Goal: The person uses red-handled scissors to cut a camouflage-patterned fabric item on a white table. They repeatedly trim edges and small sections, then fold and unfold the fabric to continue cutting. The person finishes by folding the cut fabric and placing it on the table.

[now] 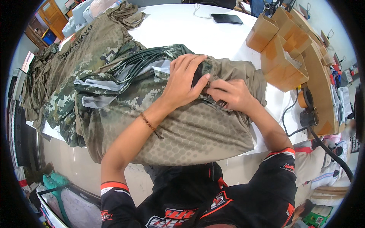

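Note:
A pile of camouflage garments (pixel 182 129) lies across the white table, olive-brown with a honeycomb print and green patches. My left hand (pixel 185 79) rests on it, fingers bent over a dark bunched part of the cloth and the thumb on the near side. Close beside it, my right hand (pixel 235 95) is closed, its fingers curled at the same gathered spot. Something small and dark shows under those fingers, too hidden to name. Dark green folded strips of fabric with a pale grey underside (pixel 97 101) lie to the left of my hands.
A black phone (pixel 227 19) with a white cable lies at the table's (pixel 171 30) far side. Open cardboard boxes (pixel 283 62) stand at the right, near a tape roll (pixel 305 98) and a black cable (pixel 330 152). More garments (pixel 76 57) are heaped at the far left.

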Demonstrator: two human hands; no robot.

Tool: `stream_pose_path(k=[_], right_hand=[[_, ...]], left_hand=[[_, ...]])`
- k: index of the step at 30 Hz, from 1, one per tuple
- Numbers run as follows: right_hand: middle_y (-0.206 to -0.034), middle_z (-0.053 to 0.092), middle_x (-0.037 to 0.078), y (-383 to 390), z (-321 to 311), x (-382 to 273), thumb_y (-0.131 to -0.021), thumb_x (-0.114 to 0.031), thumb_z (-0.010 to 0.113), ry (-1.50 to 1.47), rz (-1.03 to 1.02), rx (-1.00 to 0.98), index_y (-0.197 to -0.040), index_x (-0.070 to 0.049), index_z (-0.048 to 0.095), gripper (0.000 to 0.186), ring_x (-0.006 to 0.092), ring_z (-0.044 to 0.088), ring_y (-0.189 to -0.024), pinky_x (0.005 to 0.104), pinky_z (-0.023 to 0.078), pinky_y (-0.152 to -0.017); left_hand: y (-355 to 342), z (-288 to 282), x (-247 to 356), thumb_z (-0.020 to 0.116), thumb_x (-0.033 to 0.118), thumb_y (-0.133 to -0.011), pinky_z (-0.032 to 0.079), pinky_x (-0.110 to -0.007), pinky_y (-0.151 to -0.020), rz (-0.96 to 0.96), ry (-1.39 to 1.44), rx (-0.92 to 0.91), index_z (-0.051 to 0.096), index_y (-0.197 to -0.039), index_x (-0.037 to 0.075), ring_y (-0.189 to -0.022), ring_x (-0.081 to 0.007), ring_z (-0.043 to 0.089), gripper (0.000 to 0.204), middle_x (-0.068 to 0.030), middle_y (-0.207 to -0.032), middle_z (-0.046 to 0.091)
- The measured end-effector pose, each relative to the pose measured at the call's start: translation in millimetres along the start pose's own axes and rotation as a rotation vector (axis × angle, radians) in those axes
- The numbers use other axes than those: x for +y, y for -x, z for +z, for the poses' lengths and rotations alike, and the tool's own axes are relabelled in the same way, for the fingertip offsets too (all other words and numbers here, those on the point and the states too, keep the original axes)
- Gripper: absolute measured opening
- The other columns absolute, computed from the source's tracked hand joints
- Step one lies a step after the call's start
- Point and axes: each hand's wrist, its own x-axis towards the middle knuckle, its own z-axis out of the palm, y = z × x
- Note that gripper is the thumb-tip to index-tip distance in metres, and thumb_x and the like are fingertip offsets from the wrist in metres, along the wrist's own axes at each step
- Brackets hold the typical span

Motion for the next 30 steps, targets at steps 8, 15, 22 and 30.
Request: stream_pose_path(k=[8,15,22,30], right_hand=[[-0.1,0.067,0.005,3.6,5.7,16.3,-0.083,-0.01,0.078,-0.053,0.553,0.291,-0.103,-0.007,0.076,0.021,0.0137,0.06,-0.063,0.0257,0.045,-0.053],[-0.112,0.066,0.005,-5.2,-0.4,2.1,-0.079,-0.015,0.083,-0.071,0.47,0.237,-0.105,-0.009,0.076,0.028,0.0131,0.063,-0.066,0.0253,0.049,-0.054],[-0.108,0.069,0.001,-5.2,4.7,-4.4,-0.078,-0.012,0.081,-0.1,0.418,0.096,-0.103,-0.012,0.076,0.025,0.0139,0.068,-0.065,0.028,0.052,-0.054],[-0.108,0.07,0.004,-3.2,6.0,-1.9,-0.081,-0.009,0.079,-0.215,0.351,0.107,-0.104,-0.009,0.075,0.024,0.0156,0.068,-0.069,0.0272,0.053,-0.058]], left_hand=[[10.2,-16.1,-13.8,0.071,0.013,-0.092,0.046,-0.036,-0.091,-0.154,0.166,0.032,0.067,-0.12,0.007,-0.09,-0.0194,0.065,0.029,-0.0033,-0.086,0.072],[7.6,-13.0,-9.4,0.074,0.01,-0.088,0.051,-0.033,-0.085,-0.102,0.176,0.084,0.069,-0.117,0.005,-0.095,-0.0204,0.065,0.03,-0.0079,-0.097,0.072],[8.8,-7.6,-13.0,0.077,0.013,-0.087,0.051,-0.035,-0.085,-0.097,0.125,0.106,0.071,-0.11,0.003,-0.096,-0.0228,0.064,0.025,-0.0099,-0.104,0.072],[12.3,-9.7,-16.7,0.076,0.013,-0.085,0.051,-0.037,-0.08,-0.113,0.101,0.057,0.072,-0.083,0.001,-0.083,-0.0246,0.065,0.013,-0.0093,-0.084,0.072]])
